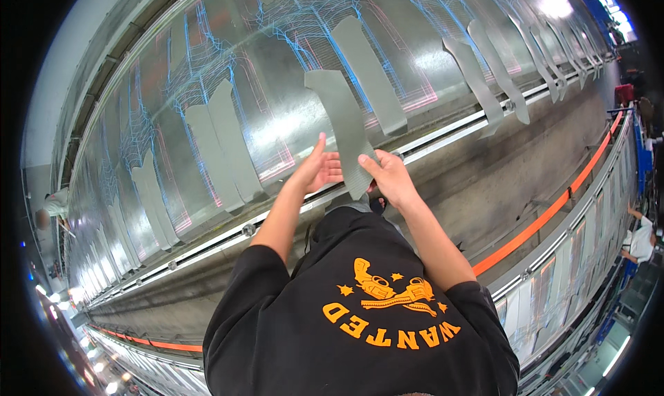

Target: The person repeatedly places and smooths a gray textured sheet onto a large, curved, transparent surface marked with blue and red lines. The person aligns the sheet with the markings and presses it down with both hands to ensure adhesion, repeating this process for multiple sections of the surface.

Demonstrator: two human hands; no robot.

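Observation:
A long grey fabric panel (340, 112) hangs over the near edge of the metal table, its far end lying on the printed surface. My right hand (391, 178) pinches its near right edge, thumb on top. My left hand (320, 169) is beside the panel's left edge, thumb up and fingers stretched out, apparently holding nothing. A second grey panel (370, 78) lies flat just beyond, to the right. To the left, a pair of grey panels (221, 147) rests side by side on the table.
The long metal table (277, 130) carries blue and pink outline markings and several more grey panels. A metal rail (443, 136) runs along its near edge. Behind me on the right stretch an orange strip (532, 233) and another table with panels. One person (640, 240) stands at far right.

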